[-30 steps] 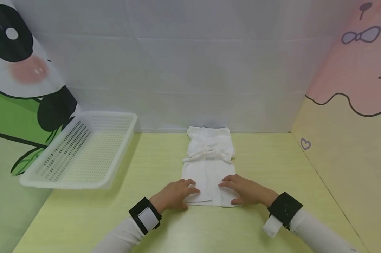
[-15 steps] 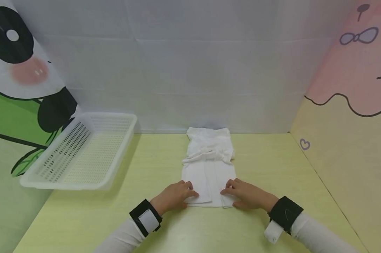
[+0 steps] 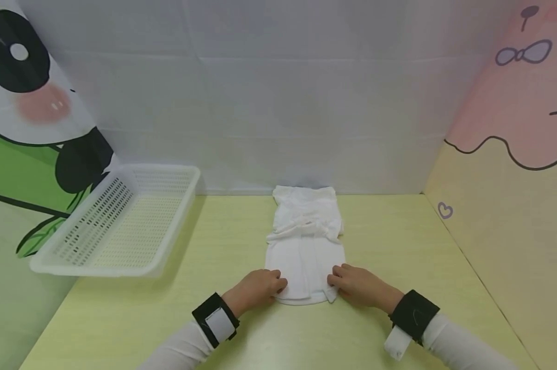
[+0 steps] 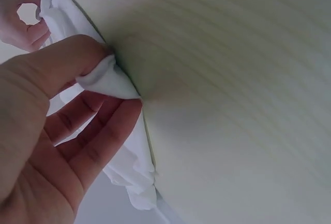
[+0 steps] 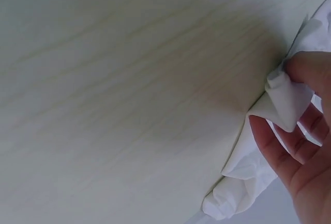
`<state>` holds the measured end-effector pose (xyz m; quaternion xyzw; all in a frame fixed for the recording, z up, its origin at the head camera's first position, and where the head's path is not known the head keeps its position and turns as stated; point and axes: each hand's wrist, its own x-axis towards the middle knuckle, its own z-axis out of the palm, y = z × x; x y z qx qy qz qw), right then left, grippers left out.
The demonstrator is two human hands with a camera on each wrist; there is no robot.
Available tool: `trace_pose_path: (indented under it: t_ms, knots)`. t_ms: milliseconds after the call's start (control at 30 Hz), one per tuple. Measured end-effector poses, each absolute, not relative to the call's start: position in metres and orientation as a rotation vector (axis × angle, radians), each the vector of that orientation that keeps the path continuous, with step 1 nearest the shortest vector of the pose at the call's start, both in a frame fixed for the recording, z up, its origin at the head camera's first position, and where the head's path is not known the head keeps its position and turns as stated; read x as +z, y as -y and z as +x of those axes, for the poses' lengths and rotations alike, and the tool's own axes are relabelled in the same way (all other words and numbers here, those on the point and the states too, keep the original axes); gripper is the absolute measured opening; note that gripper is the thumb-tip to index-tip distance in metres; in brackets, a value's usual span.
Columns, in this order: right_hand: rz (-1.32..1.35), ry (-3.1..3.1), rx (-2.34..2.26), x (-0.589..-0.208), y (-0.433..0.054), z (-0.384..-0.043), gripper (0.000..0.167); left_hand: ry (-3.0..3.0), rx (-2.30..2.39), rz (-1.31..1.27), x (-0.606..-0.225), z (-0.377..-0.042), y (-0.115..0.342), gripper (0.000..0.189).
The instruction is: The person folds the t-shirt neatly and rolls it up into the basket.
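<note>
Since the earlier frame, the fingers have curled in and the near edge of the folded white garment (image 3: 306, 257) has bowed toward the person. The garment lies mid-bench (image 3: 306, 339), its far part wrinkled. The left hand (image 3: 255, 290) has its grip narrowed on the left near corner; the right hand (image 3: 364, 285) pinches the right one. An uneven lift could shift the loose layers, and a shallow pinch might drop one. Well apart at left stands a white perforated plastic basket (image 3: 98, 272).
</note>
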<state>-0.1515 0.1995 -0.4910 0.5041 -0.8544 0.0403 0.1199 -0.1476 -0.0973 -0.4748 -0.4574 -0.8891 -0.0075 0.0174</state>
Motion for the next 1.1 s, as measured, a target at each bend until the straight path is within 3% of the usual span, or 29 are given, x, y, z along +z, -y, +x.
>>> trace_pose_path:
  t_ms: [267,600,1100]
  knots:
    - [1.457,2.644,0.211,-0.487,-0.203,-0.153,0.019,2.865,-0.100,-1.431,-0.472,-0.148,0.094,0.027]
    - [1.390,2.886,0.543,-0.464,-0.206,-0.162,0.016,2.887,-0.192,-1.403,-0.441,-0.157,0.095,0.022]
    - [1.238,2.959,0.659,-0.440,-0.200,-0.203,0.013,2.869,-0.092,-1.234,-0.417,-0.196,0.094,0.016]
